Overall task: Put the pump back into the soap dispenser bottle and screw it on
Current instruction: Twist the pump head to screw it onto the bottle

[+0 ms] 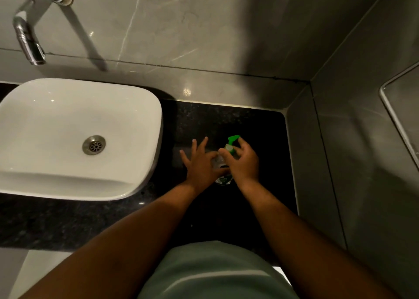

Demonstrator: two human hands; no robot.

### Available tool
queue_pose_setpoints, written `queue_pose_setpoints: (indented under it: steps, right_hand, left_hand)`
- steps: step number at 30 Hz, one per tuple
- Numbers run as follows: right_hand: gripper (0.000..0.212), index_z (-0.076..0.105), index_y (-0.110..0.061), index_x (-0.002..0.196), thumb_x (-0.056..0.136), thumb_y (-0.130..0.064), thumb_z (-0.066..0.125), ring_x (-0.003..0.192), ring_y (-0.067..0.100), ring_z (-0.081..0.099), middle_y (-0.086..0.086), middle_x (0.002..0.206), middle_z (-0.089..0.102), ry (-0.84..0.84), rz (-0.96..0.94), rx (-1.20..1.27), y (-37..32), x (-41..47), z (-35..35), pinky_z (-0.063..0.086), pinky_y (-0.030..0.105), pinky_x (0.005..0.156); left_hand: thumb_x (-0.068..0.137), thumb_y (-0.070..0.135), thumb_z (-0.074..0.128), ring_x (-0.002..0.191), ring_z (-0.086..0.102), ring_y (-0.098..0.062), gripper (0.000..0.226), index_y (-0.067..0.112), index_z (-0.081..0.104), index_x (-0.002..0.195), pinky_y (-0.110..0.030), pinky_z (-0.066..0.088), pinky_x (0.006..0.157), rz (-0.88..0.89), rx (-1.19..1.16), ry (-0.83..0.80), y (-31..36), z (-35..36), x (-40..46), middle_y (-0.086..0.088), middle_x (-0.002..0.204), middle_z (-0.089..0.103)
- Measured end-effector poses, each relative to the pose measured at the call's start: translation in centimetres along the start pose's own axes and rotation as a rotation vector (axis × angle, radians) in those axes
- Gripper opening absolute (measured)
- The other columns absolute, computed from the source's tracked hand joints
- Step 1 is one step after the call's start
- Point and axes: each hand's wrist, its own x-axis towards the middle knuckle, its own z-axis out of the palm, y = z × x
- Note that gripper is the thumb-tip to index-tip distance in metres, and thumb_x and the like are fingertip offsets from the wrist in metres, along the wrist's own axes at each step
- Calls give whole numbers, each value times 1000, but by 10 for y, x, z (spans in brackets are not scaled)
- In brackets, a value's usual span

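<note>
Grey marble-look wall tiles [204, 26] close off the far side and the right of a bathroom corner, with a chrome tap [27, 33] mounted on the wall. Well to the left of the hands sits a white basin [56, 122], its rim overhanging a dark speckled surface [249, 122] that fills the space between basin and side wall. Both forearms reach forward and converge on that surface, over a pale green garment at the bottom edge of the view. Between the two hands stands the soap dispenser bottle [223, 178], clear and nearly hidden, resting on the surface so it can be steadied rather than carried. The left hand [199, 162] presses against the bottle's left side with its thumb toward the neck, the other fingers splayed wide and pointing away, likely bracing the bottle so it does not turn. The right hand [243, 162] curls narrow around the collar just under the green pump [232, 142], thumb and forefinger pinching it, the remaining fingers lifted clear. The pump head pokes out beyond the right hand's fingertips, angled away from the person, and looks already seated in the neck. My reading is that the screwing-on is under way; whether the threads are fully tight cannot be told.
</note>
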Motion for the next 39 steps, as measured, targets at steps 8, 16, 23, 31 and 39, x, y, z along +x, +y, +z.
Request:
queue_pose_setpoints:
  steps: [8,16,23,31,39]
  right_hand:
    - [52,45,-18,144,94,-28,57,138,20,42,8,150,45,-355,-452,-397,-37,24,-67,35,40,115]
    - [34,69,-25,116,88,-41,61,111,23,57,3,121,59,-536,-504,-982,-86,-7,-72,50,41,94]
    - [26,72,-28,102,87,-47,62,91,19,64,-1,100,69,-427,-289,-1123,-95,-39,-61,51,32,76]
    - [30,75,-11,86,83,-41,72,68,18,71,9,80,76,-310,83,-554,-82,-44,-53,58,32,67]
    - [28,74,-8,86,82,-36,74,50,9,64,11,77,76,-256,128,-317,-64,-44,-53,43,16,39]
  left_hand:
    - [51,88,49,147,2,-25,73,38,69,101,-64,-12,107,70,12,34,-2,-7,-1,1,156,28]
    - [58,84,50,145,13,-24,73,36,65,111,-64,-9,108,91,12,123,-8,1,-29,0,148,41]
    - [56,87,49,145,15,-24,74,41,62,113,-65,-10,107,61,-27,100,-13,8,-39,1,146,43]
    - [55,87,49,144,19,-26,73,46,61,113,-67,-8,107,32,-9,114,-13,8,-40,0,143,46]
    - [61,82,57,144,15,-24,68,47,58,119,-65,-8,106,5,62,54,-7,4,-39,0,146,43]
